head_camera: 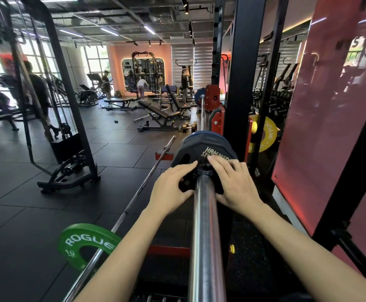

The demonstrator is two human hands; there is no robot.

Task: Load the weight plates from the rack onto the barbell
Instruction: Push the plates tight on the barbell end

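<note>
The steel barbell sleeve runs away from me up the middle of the view. On it sits a black Hammer Strength weight plate, with a blue plate behind it. A small black plate is pressed against the black plate's face on the sleeve. My left hand grips the small plate's left edge and my right hand lies over its right side, fingers spread on the plates. A yellow Rogue plate hangs on the rack at the right.
A second barbell with a green Rogue plate lies on the floor to my left. The black rack upright stands just right of the plates. A cable machine stands at the left; benches and several people fill the far room.
</note>
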